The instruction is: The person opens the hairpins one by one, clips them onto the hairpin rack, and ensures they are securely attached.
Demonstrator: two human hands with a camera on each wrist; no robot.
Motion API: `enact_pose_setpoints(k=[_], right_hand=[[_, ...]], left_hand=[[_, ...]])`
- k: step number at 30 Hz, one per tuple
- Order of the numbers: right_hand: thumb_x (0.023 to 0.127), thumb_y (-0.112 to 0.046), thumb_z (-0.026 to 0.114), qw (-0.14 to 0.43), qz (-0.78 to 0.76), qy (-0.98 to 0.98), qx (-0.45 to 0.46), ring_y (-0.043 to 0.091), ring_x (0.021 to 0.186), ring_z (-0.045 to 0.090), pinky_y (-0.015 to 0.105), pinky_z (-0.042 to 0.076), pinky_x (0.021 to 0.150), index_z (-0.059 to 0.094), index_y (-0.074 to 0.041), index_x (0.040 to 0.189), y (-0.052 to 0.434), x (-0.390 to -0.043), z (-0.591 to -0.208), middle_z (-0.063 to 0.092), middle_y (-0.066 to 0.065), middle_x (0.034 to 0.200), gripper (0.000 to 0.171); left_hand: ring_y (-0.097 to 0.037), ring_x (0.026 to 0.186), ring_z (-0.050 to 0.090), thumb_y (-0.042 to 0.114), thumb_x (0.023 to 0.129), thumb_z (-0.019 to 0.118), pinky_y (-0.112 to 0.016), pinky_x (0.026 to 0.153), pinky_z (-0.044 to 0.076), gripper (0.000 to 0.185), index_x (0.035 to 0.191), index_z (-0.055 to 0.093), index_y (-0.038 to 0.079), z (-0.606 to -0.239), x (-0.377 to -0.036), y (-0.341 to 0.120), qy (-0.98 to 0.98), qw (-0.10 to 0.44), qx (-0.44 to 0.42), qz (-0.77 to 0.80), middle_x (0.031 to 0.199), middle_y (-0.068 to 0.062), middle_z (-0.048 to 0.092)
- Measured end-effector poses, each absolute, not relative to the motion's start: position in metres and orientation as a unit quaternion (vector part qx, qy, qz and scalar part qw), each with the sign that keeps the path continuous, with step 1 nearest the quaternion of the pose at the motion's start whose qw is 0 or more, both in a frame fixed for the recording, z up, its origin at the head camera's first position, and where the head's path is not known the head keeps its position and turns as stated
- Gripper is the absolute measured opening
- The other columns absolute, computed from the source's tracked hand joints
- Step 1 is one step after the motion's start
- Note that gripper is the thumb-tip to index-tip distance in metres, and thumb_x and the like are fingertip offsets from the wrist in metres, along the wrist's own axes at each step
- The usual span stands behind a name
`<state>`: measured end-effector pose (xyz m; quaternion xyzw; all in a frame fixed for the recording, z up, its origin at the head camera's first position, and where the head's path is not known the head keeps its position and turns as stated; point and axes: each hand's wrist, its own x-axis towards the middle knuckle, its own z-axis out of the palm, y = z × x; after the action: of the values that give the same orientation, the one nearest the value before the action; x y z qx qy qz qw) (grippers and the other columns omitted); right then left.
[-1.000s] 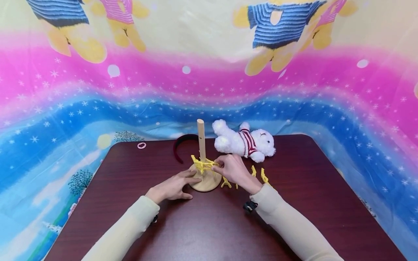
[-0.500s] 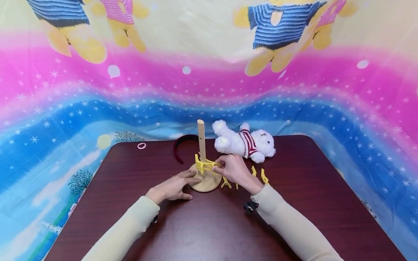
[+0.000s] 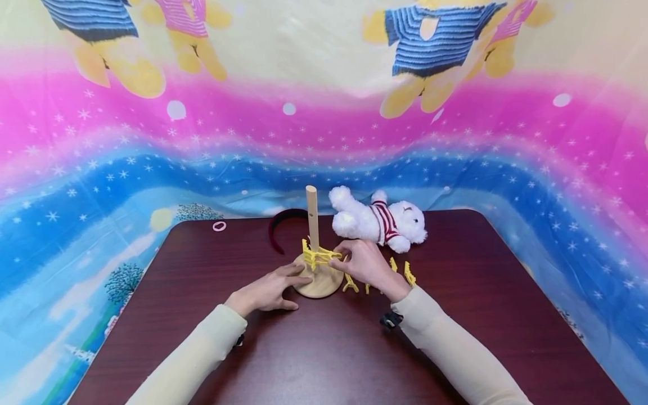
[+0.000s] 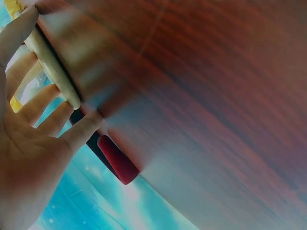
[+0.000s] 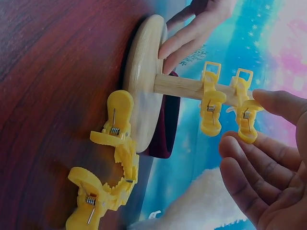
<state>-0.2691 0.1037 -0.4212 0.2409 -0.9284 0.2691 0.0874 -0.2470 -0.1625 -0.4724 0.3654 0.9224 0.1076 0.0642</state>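
A wooden stand with a round base point(image 3: 319, 286) and an upright dowel point(image 3: 312, 216) is near the table's middle. Two yellow clips point(image 3: 316, 256) are clamped low on the dowel point(image 5: 182, 87). My left hand point(image 3: 268, 289) lies flat with straight fingers pressing the base's left edge point(image 4: 50, 67). My right hand point(image 3: 361, 261) is just right of the dowel. In the right wrist view its thumb and fingers point(image 5: 244, 160) are spread around the nearer clip point(image 5: 247, 119) with a small gap. Loose yellow clips point(image 3: 407, 274) point(image 5: 120, 127) lie beside the base.
A white plush bear in a striped shirt point(image 3: 379, 219) lies behind my right hand. A dark red headband point(image 3: 280, 225) lies behind the stand, and a small pink hair ring point(image 3: 219, 226) sits at the far left of the dark wooden table point(image 3: 324, 349). A colourful cloth surrounds the table.
The yellow clip at the dowel went from slanted to upright on the dowel. My right hand shifted slightly at the clips. The left hand stayed on the base.
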Motion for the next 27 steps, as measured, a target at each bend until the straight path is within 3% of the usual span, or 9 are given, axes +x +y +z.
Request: enact_pose_setpoints(k=[19,27], right_hand=[[0.078,-0.045,0.072,0.046,0.285,-0.926,0.242,0.002,0.071,0.063,0.026,0.052,0.068,0.072,-0.019,0.100,0.128,-0.266,-0.417,0.074,-0.001,0.090,0.035],[0.079,-0.042,0.072,0.049,0.298,-0.925,0.232,0.001,0.070,0.062,0.025,0.051,0.067,0.071,-0.023,0.097,0.148,-0.265,-0.414,0.070,-0.011,0.082,0.026]], left_hand=[[-0.030,0.144,0.021,0.040,0.082,0.069,-0.045,0.111,0.032,0.066,0.142,0.042,0.028,-0.475,-0.245,-0.167,0.913,0.055,0.389,0.109,0.155,-0.009,0.026],[-0.030,0.144,0.021,0.041,0.082,0.069,-0.044,0.111,0.032,0.067,0.142,0.042,0.027,-0.474,-0.246,-0.167,0.913,0.054,0.390,0.103,0.155,-0.008,0.026]])
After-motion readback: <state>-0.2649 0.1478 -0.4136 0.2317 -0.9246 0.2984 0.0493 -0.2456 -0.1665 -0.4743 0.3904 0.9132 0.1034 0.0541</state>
